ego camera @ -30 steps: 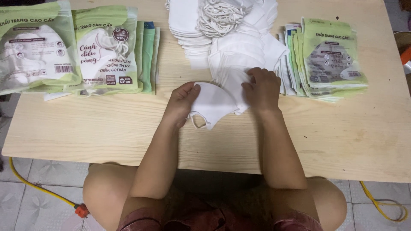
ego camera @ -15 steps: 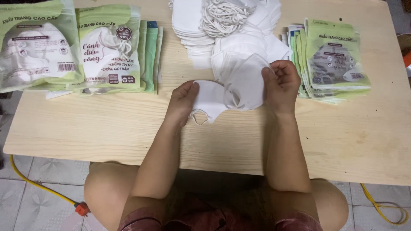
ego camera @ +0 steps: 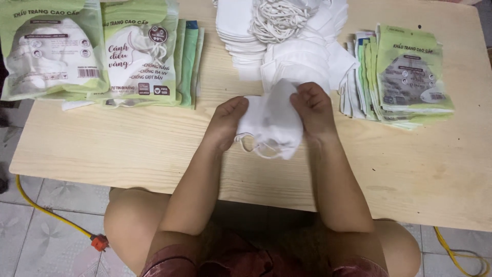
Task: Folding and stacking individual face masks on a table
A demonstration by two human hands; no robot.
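**Mask folded and lifted between both hands**

Nearest the camera are the person's bare knees and a dark red garment, with a yellow cable [ego camera: 48,213] running across the tiled floor at about 8 o'clock. Above them the forearms reach onto the pale wooden tabletop [ego camera: 128,149].

At the centre, the left hand [ego camera: 228,120] and the right hand [ego camera: 313,109] are each clamped on an edge of one white fabric mask [ego camera: 270,123]. A second ago the mask lay spread flat on the wood under both palms; half a second ago the right hand was drawing one side up and over. Now the hands have come closer together and the mask hangs gathered and doubled between them — its ear loops dangling at the lower edge, just above the wood. Judging by this, the mask is being folded in half, and the fold looks nearly closed.

Further off, at 12 o'clock, stands a pile of loose white masks [ego camera: 287,36] with tangled loops on top. At 2 o'clock lies a fanned stack of flat green pouches [ego camera: 405,77]; at 10 o'clock, filled green-and-white packets [ego camera: 92,51] lie side by side — all unmoved across the three moments.
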